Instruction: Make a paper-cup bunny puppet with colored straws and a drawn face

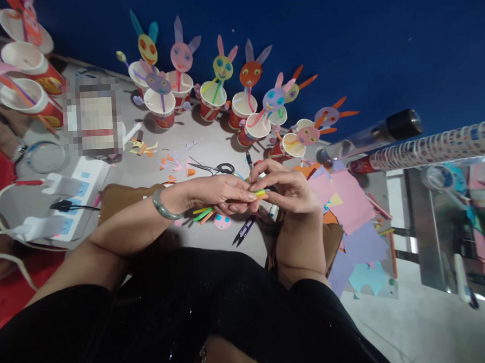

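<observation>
Blue wall (340, 35) at the back, pale desk (196, 238) below it. Loose coloured paper (351, 197) spreads beyond the right forearm; we would leave it there, out of the elbow's way. Red cups (208, 113) bearing long-eared paper faces stand along the wall, well apart from the hands, so we judge there is room to work.

Left hand (233, 194): thumb and fingers pressed together, pinching slim coloured strips. Right hand (294, 189): fingertips bent in to meet the left, pinching at the yellow-green end. Scissors (214, 169) lie just behind the hands, blades to the left.

The strips (260, 193) are in the air between both hands, near end at the fingertips, loose green, yellow and orange ends (203, 211) trailing out under the left palm. Flat or tubular, we cannot tell. Best practice, we think: left hand firm as an anchor, right hand making the fine adjustments, pressure light enough not to crease anything, tails lined up.

Snips (244, 233) on the near side, points toward the body; we would mind the wrists there. Smallest, a pink disc (222, 221) with blue spots, near the trailing ends: best not brushed by them.
</observation>
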`<state>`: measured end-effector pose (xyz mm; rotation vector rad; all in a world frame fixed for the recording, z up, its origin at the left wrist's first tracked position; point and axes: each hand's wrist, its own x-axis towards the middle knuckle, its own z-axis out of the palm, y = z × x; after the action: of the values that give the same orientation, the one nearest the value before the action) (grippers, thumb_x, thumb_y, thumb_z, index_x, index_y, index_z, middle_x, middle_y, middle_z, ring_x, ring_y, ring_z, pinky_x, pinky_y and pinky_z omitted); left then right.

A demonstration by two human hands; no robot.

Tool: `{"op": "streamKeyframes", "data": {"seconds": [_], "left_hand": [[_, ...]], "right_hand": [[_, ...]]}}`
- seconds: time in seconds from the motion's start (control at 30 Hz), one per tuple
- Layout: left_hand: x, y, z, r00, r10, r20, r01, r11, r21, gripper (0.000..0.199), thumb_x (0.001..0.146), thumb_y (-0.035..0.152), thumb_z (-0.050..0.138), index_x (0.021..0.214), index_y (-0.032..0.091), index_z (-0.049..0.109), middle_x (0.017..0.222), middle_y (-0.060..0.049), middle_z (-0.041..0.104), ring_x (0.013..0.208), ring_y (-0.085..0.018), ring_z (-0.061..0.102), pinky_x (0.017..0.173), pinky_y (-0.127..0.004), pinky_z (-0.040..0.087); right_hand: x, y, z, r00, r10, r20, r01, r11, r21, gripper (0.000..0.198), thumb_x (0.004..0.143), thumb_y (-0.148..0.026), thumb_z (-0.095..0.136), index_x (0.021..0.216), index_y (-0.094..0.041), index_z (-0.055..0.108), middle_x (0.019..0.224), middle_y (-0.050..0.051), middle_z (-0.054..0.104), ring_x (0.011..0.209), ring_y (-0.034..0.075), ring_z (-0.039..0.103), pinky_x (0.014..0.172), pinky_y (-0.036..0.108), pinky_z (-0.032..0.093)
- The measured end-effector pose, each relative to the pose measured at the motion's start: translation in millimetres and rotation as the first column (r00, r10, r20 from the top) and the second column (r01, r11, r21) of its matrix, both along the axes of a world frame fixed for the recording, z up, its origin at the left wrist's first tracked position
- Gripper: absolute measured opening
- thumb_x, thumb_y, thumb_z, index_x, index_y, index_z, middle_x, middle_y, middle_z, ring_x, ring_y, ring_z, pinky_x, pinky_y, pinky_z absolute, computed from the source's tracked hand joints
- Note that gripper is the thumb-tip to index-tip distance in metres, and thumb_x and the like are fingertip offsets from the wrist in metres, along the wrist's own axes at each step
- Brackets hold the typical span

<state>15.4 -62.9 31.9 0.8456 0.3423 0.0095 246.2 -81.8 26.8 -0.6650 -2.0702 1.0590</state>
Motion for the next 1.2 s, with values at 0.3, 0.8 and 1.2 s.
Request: {"op": "streamKeyframes", "data": {"seconds": [0.3, 0.8, 1.2], "left_hand": [[0, 2, 0.3, 0.992, 0.11, -0.062, -0.104, 0.991, 0.085, 0.024, 0.097, 0.034, 0.065, 0.083, 0.014, 0.062, 0.057, 0.007, 0.042, 0.042, -0.001, 0.029, 0.041, -0.014, 0.024], [-5, 9, 2.1, 0.979, 0.199, -0.045, -0.177, 0.937, 0.301, 0.029, 0.099, 0.037, 0.062, 0.085, 0.012, 0.063, 0.059, 0.006, 0.042, 0.046, -0.002, 0.032, 0.044, -0.015, 0.024], [-5, 5, 4.9, 0.954, 0.298, 0.022, -0.277, 0.853, 0.443, 0.028, 0.104, 0.032, 0.05, 0.085, 0.015, 0.062, 0.06, 0.006, 0.042, 0.046, -0.003, 0.033, 0.044, -0.017, 0.026]], "right_hand": [[-6, -11, 9, 0.974, -0.215, 0.071, 0.209, 0.974, 0.084, 0.015, 0.089, -0.031, 0.074, 0.101, -0.035, 0.082, 0.105, 0.006, 0.067, 0.098, 0.022, 0.067, 0.088, 0.043, 0.058], [-7, 8, -20, 0.978, -0.187, 0.096, 0.187, 0.982, 0.011, 0.045, 0.088, -0.041, 0.077, 0.13, -0.031, 0.065, 0.141, 0.011, 0.064, 0.134, 0.029, 0.06, 0.114, 0.05, 0.047], [-18, 7, -28, 0.962, -0.27, 0.048, 0.272, 0.961, -0.046, 0.038, 0.09, -0.047, 0.073, 0.123, -0.028, 0.066, 0.137, 0.012, 0.066, 0.131, 0.027, 0.062, 0.108, 0.045, 0.052]]}}
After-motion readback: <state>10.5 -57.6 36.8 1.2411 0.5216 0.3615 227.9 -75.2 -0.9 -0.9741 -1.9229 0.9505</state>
